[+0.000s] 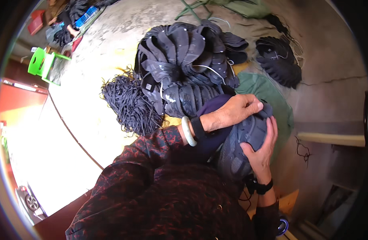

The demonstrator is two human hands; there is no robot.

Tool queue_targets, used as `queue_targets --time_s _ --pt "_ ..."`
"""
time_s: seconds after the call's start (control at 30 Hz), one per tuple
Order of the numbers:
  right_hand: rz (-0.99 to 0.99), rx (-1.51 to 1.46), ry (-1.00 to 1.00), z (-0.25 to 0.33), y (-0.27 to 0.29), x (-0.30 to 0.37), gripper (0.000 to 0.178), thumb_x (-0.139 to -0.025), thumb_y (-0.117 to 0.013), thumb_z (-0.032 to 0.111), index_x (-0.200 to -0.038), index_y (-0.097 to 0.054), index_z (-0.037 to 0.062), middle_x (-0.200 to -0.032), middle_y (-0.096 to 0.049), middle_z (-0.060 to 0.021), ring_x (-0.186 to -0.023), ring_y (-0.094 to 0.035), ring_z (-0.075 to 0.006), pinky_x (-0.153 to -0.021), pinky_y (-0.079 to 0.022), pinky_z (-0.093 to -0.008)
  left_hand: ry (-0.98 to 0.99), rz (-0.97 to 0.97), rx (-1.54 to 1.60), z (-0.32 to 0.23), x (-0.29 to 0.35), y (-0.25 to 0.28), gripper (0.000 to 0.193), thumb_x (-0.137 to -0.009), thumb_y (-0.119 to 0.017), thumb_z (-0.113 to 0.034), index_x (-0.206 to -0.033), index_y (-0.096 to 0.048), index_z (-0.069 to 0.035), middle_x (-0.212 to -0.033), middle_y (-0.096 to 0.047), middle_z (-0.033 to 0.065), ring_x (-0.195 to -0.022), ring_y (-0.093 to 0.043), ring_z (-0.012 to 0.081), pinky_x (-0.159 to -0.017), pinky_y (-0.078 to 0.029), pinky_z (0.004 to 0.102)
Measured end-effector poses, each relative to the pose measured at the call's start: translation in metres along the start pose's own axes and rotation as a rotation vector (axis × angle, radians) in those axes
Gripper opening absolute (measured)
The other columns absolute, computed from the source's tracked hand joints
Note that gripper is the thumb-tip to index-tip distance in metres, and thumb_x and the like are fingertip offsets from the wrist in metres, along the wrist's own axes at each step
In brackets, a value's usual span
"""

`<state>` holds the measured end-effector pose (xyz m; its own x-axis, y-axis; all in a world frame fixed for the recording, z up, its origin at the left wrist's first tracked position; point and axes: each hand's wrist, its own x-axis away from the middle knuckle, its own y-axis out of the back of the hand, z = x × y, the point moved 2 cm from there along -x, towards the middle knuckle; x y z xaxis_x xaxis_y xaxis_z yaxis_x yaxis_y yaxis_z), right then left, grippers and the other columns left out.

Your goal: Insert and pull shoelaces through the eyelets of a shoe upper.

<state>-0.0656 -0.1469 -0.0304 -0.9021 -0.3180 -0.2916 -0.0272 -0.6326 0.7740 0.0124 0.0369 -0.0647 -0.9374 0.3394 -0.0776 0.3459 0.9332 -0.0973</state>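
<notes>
A dark grey shoe upper (248, 134) with mesh sides rests over my lap. My left hand (238, 110) reaches across from the left and pinches the upper's far edge between thumb and fingers. On the near right side, my right hand (263, 150) is wrapped round the upper, its thumb on top and its fingers along the outer side. Beyond my hands lies a big pile of dark shoe uppers (184, 48), several of them strung together with white cord. Left of that pile is a tangled heap of dark laces (130, 102).
Another bundle of dark uppers (278, 62) lies on the concrete floor at the far right. Green cloth (286, 116) spreads beside my right hand. A bright green chair (42, 64) stands at the far left, with a person (70, 28) sitting beyond it.
</notes>
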Motion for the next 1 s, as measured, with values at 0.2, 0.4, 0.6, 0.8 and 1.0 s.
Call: queue_targets --time_s 0.2,0.4,0.6,0.8,1.0 --pt "0.02 0.004 -0.002 0.005 0.009 0.0 0.092 -0.076 -0.08 0.026 -0.152 -0.034 -0.0011 -0.159 -0.028 -0.0246 -0.145 -0.032 -0.0437 -0.119 -0.028 -0.054 0.235 -0.375 0.034 0.039 0.078 0.091 0.022 -0.103 -0.059 -0.02 -0.111 -0.068 -0.003 -0.098 -0.069 0.0019 -0.086 -0.063 0.0091 -0.074 -0.051 0.0246" --pt "-0.026 0.046 -0.015 0.014 0.018 0.008 0.07 -0.091 -0.065 0.032 -0.149 -0.041 -0.0004 -0.158 -0.033 -0.0245 -0.144 -0.035 -0.0417 -0.118 -0.029 -0.0519 0.621 -0.404 -0.814 0.224 0.235 0.216 0.04 -0.086 -0.072 -0.027 -0.113 -0.07 0.001 -0.102 -0.071 0.0178 -0.095 -0.07 0.034 -0.084 -0.055 0.0398" --pt "-0.062 0.046 -0.132 0.022 0.014 0.021 0.053 -0.096 -0.058 0.02 -0.143 -0.047 -0.0012 -0.156 -0.038 -0.0223 -0.143 -0.038 -0.0385 -0.119 -0.029 -0.0498 0.915 -0.419 -0.839 0.295 0.3 0.252 0.048 -0.08 -0.073 -0.039 -0.102 -0.072 0.005 -0.101 -0.069 0.0281 -0.105 -0.066 0.041 -0.088 -0.054 0.0467" --pt "-0.084 0.094 -0.171 0.024 0.013 0.021 0.049 -0.096 -0.057 0.019 -0.14 -0.05 -0.0029 -0.154 -0.04 -0.0223 -0.142 -0.04 -0.0373 -0.118 -0.03 -0.0486 0.923 -0.382 -0.981 0.333 0.293 0.234 0.022 -0.087 -0.067 -0.018 -0.102 -0.071 -0.003 -0.097 -0.071 0.0212 -0.089 -0.07 0.0412 -0.078 -0.057 0.0472" --pt "-0.088 0.188 -0.225 0.032 0.01 0.02 0.044 -0.098 -0.054 0.016 -0.137 -0.051 -0.0039 -0.153 -0.041 -0.0237 -0.142 -0.039 -0.0382 -0.118 -0.029 -0.0492 0.865 -0.775 -0.723 0.298 0.244 0.234 0.041 -0.083 -0.068 -0.021 -0.123 -0.067 -0.008 -0.129 -0.059 0.0224 -0.119 -0.057 0.043 -0.102 -0.048 0.0471"
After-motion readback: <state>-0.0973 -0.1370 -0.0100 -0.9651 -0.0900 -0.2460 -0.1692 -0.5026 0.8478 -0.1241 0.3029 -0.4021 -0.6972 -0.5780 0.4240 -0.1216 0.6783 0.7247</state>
